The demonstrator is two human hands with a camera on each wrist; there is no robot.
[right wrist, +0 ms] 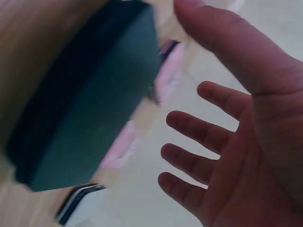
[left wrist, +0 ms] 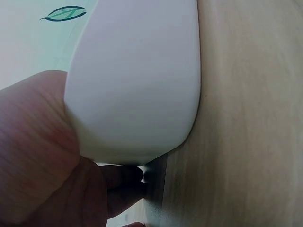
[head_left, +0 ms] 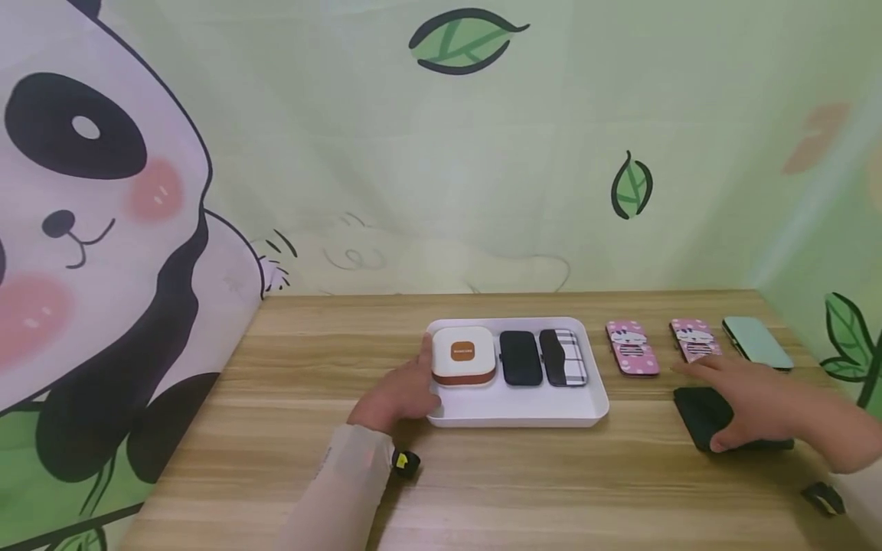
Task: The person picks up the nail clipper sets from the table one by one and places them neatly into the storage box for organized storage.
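My left hand (head_left: 400, 390) grips the left edge of a white tray (head_left: 524, 413), its thumb at the rim near the front corner and its fingers along the side. In the left wrist view the tray's wall (left wrist: 137, 85) hides part of that hand. The tray holds a white square box (head_left: 462, 360) with a brown base, a black case (head_left: 521, 358) and a black-and-white checked case (head_left: 563, 357). Over a dark green flat box (head_left: 699, 417) hovers my right hand (head_left: 765, 402), fingers spread, with nothing held. The right wrist view shows this box (right wrist: 94, 109) apart from the palm.
Right of the tray lie two pink patterned cases, one nearer (head_left: 632, 350) and one partly behind my right hand (head_left: 694, 337). A mint-green case (head_left: 758, 343) lies at the far right. The wooden table (head_left: 310, 337) ends at a printed cloth backdrop.
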